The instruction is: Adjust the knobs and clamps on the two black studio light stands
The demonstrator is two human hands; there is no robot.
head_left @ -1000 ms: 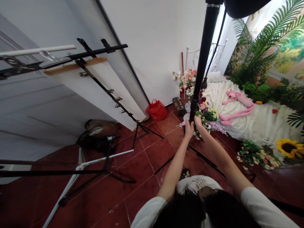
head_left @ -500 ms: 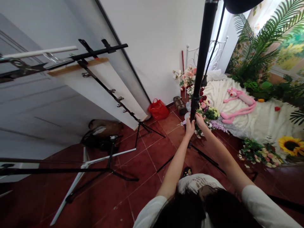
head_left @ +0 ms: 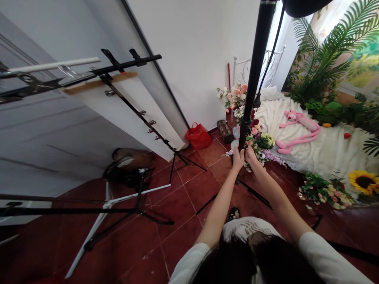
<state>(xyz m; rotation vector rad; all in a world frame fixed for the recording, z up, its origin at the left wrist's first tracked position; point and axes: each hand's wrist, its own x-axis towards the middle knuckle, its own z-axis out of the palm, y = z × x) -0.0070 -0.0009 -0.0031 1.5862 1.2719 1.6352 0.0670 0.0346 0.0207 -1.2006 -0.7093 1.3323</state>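
Note:
A tall black light stand [head_left: 258,51] rises in front of me, leaning a little to the right at its top. My left hand [head_left: 238,157] is closed around the lower part of its pole, just under a black collar. On the pole's right side, my right hand [head_left: 250,154] grips the stand at the same height, fingertips partly hidden, perhaps on a knob. A black lamp head [head_left: 306,7] shows at the upper edge, with a black cable [head_left: 271,51] hanging beside the pole. The stand's legs [head_left: 254,191] spread over the tiles below my forearms.
Artificial flowers [head_left: 266,141] stand right behind the pole. A pink plush toy [head_left: 303,126] lies on a white furry cover [head_left: 334,152]. To the left are a clipped white board [head_left: 124,114] on stands, white tripod legs [head_left: 89,244], a red bag [head_left: 199,136] and a dark bag [head_left: 124,173].
The pole's upper end has shifted slightly to the right, and both hands are a touch lower in view. Both hands keep their hold on the stand.

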